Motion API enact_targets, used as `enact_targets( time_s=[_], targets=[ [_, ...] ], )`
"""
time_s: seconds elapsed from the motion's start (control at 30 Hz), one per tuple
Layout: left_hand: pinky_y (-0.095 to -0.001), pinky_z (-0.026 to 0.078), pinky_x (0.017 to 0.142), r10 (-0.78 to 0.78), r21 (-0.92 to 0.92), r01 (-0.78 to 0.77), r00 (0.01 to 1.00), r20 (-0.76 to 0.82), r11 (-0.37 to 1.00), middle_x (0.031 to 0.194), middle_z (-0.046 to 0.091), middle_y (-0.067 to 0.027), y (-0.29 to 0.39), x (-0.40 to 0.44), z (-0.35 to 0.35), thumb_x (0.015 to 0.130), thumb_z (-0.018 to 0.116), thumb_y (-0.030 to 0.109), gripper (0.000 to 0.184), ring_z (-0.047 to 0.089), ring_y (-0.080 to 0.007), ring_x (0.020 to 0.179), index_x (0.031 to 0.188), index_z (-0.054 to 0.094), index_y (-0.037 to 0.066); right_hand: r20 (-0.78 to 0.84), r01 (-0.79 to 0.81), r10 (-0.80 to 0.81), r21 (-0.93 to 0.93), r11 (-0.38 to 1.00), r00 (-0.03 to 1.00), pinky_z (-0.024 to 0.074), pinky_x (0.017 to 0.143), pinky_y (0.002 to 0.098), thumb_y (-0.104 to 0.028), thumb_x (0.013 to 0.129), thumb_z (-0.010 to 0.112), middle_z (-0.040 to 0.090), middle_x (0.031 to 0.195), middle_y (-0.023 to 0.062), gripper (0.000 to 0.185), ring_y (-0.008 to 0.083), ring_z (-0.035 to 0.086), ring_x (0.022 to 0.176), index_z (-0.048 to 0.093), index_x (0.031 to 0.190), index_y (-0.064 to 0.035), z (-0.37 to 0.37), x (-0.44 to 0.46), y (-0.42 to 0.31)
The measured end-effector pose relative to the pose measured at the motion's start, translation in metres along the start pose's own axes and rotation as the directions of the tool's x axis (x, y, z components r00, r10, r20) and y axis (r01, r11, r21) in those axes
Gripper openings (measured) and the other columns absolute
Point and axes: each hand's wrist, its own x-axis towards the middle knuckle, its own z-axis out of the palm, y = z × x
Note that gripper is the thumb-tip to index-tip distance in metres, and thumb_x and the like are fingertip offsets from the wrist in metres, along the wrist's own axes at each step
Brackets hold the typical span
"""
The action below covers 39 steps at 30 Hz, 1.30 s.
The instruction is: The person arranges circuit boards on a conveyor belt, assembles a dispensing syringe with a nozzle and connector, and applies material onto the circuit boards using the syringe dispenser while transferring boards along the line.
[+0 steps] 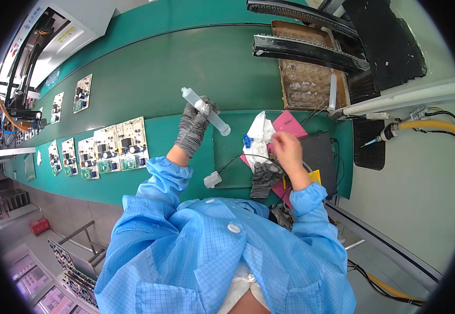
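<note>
The left hand [194, 125], in grey glove, holds the clear tube [219, 123] with closed fingers, at eleven o'clock. At two o'clock, the bare right hand [288, 153] is half-curled beside white cloth [260, 128]; its grip I cannot tell.

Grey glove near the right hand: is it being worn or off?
Off: the glove lies with no arm leading into it, and the right hand is bare.

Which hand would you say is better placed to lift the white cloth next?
Probably the right hand: it is beside the white cloth, while the left hand holds a clear plastic tube farther away.
</note>
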Motion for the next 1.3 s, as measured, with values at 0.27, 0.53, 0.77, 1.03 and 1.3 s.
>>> enact_targets(
  time_s=[0.27, 0.53, 0.77, 1.03, 1.3],
  targets=[
    [-0.0336, 0.045, 0.089, 0.179, 0.700, -0.292, 0.956, 0.232, 0.652, 0.101, 0.060, -0.0059, 0.012, -0.007, 0.013, 0.079, 0.066, 0.011, 0.033, 0.056, -0.0196, 0.099, 0.109, 0.054, 0.007, 0.409, 0.195, 0.001, -0.439, 0.877, 0.913, 0.0399, 0.082, 0.0386, -0.031, 0.063, 0.077, 0.058, 0.097, 0.0083, 0.042, 0.0243, 0.052, 0.098, 0.061, 0.094, -0.0088, 0.064, 0.018, -0.020],
    [-0.0413, 0.038, 0.093, 0.143, 0.795, -0.575, 0.785, 0.603, -0.193, 0.098, 0.060, -0.0072, 0.003, 0.018, 0.006, 0.063, 0.062, 0.000, 0.040, 0.055, -0.0280, 0.096, 0.101, 0.060, 0.012, 0.420, -0.257, 0.104, 0.326, 0.910, 0.901, 0.0479, 0.064, 0.0337, -0.026, 0.065, 0.080, 0.062, 0.083, 0.0111, 0.061, 0.0242, 0.062, 0.073, 0.048, 0.111, -0.0029, 0.023, 0.042, -0.032],
    [-0.0421, 0.038, 0.092, 0.109, 0.799, -0.577, 0.795, 0.597, -0.170, 0.099, 0.060, -0.0071, -0.030, 0.035, 0.030, 0.067, 0.061, 0.006, 0.038, 0.055, -0.0274, 0.097, 0.104, 0.060, 0.013, 0.268, -0.074, 0.114, -0.153, 0.985, 0.957, 0.0480, 0.061, 0.0350, -0.027, 0.061, 0.080, 0.064, 0.085, 0.0071, 0.062, 0.0231, 0.062, 0.074, 0.052, 0.115, -0.0145, -0.041, 0.062, -0.084],
    [-0.0421, 0.039, 0.090, 0.117, 0.812, -0.547, 0.810, 0.575, -0.201, 0.101, 0.060, -0.0077, -0.040, 0.045, 0.057, 0.067, 0.061, 0.006, 0.041, 0.055, -0.0277, 0.097, 0.107, 0.059, 0.013, 0.207, 0.098, -0.020, -0.374, 0.922, 0.978, 0.0497, 0.066, 0.0370, -0.022, 0.065, 0.077, 0.061, 0.098, 0.0086, 0.059, 0.0266, 0.062, 0.083, 0.051, 0.117, -0.0097, -0.042, 0.070, -0.082],
    [-0.0406, 0.038, 0.094, 0.167, 0.796, -0.595, 0.778, 0.605, -0.113, 0.101, 0.059, -0.0097, -0.062, 0.060, 0.068, 0.066, 0.062, 0.007, 0.041, 0.054, -0.0281, 0.098, 0.107, 0.058, 0.010, 0.360, 0.067, 0.113, -0.452, 0.890, 0.926, 0.0493, 0.074, 0.0390, -0.019, 0.070, 0.073, 0.058, 0.107, 0.0159, 0.062, 0.0323, 0.060, 0.093, 0.041, 0.122, -0.0071, -0.047, 0.093, -0.090]
  ],
)
